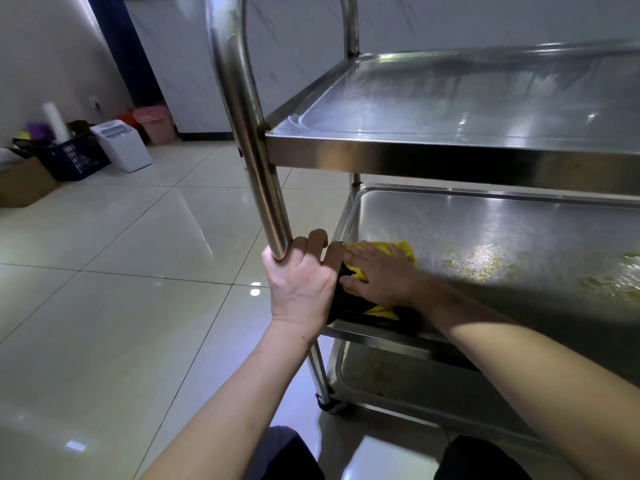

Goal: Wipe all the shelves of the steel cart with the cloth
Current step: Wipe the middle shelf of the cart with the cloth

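The steel cart (381,154) stands in front of me with three shelves: top shelf (467,95), middle shelf (502,230) and bottom shelf (415,386). My left hand (299,280) grips the cart's near upright post (256,150) at the height of the middle shelf. My right hand (379,271) lies flat, fingers straight, on a yellow cloth (403,251) in the middle shelf's near left corner. Yellowish wet smears (485,263) spread over the middle shelf to the right of the cloth. The bottom shelf looks dull and stained.
The cart rolls on a castor (329,405) over a glossy tiled floor (138,289). Against the far left wall sit a cardboard box (24,183), a dark blue crate (74,159), a white appliance (121,143) and a pink bin (156,123). My knees (287,455) show at the bottom.
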Motion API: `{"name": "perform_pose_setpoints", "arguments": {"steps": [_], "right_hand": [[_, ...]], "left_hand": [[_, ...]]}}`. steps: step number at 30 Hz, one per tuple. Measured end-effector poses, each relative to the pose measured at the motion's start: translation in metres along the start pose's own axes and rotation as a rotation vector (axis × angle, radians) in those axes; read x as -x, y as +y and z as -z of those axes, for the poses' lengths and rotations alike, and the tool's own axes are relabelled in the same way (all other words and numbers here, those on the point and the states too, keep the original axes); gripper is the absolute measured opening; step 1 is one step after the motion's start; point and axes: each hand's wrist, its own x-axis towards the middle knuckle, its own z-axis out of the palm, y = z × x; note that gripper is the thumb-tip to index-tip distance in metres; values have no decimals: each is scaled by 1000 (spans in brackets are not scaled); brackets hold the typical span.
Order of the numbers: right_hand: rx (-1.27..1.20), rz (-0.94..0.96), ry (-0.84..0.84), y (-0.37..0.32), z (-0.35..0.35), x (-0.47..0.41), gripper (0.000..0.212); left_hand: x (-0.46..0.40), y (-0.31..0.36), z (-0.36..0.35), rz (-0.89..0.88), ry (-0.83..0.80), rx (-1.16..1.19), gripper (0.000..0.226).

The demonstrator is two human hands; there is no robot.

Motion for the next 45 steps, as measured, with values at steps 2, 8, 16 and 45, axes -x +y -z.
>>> {"name": "perform_pose_setpoints", "arguments": {"steps": [2, 8, 16, 45], "right_hand": [[0, 16, 6, -5, -3, 10, 76], [2, -9, 63, -11, -3, 15, 79], [-37, -103, 68, 19, 7, -29, 77], [-3, 35, 49, -26, -10, 13, 93]], "left_hand": [[0, 0, 2, 2, -16, 0, 25], [-2, 1, 8, -68, 16, 38, 26], [-2, -2, 0, -103, 101, 34, 22], [-3, 7, 19, -18, -389, -254, 33]]}}
